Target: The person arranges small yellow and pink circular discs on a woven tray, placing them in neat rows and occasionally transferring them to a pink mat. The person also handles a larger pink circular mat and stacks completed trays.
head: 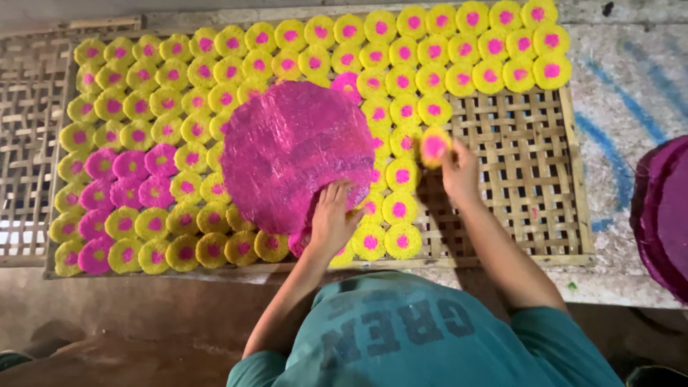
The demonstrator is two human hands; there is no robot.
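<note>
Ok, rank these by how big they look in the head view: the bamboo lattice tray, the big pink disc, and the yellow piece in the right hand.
1. Bamboo lattice tray
2. Big pink disc, under the left hand
3. Yellow piece with pink centre, pinched in the right hand

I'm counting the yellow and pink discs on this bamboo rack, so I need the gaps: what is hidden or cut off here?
Head view only:
- Discs under the large pink sheet: covered by it.
- Left hand fingertips: tucked under the sheet's edge.
- Small disc in the right hand: blurred.
- Dark pink stack: cut off by the right edge.
- Bamboo rack near rim: partly behind the person's arms.
</note>
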